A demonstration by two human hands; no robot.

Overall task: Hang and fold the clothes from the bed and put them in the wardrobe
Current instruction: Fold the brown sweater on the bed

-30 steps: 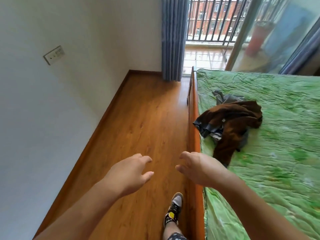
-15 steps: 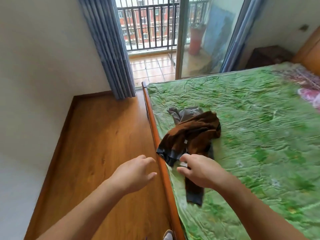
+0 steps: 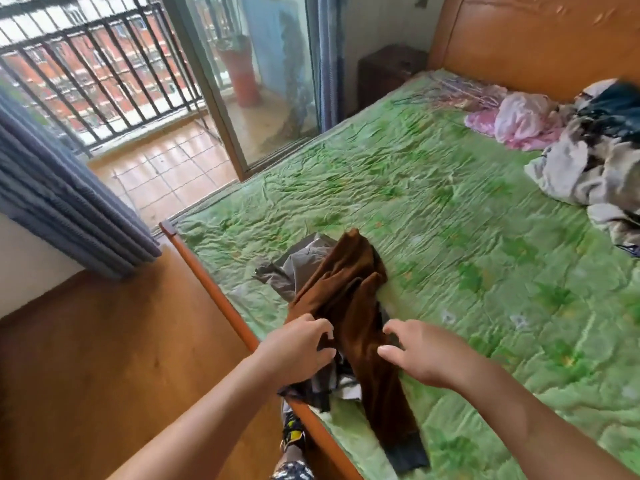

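Note:
A brown garment (image 3: 349, 299) lies crumpled near the left edge of the bed (image 3: 450, 209), which has a green cover. A grey garment (image 3: 298, 265) pokes out beneath it on the far side. My left hand (image 3: 294, 348) rests on the brown garment's left side, fingers curled against the cloth. Over its right side, my right hand (image 3: 422, 351) hovers with fingers spread and nothing in it. The wardrobe is out of view.
More clothes sit near the wooden headboard (image 3: 540, 36): a pink bundle (image 3: 519, 119) and a pale patterned heap (image 3: 595, 168). The bed's wooden side rail (image 3: 214, 289) runs beside the wood floor (image 3: 104, 358). A grey curtain (image 3: 62, 209) and balcony door (image 3: 242, 81) lie beyond.
The view has swung right over the bed. Both hands have moved forward onto the brown garment; my left hand crossed from above the floor to the bed edge.

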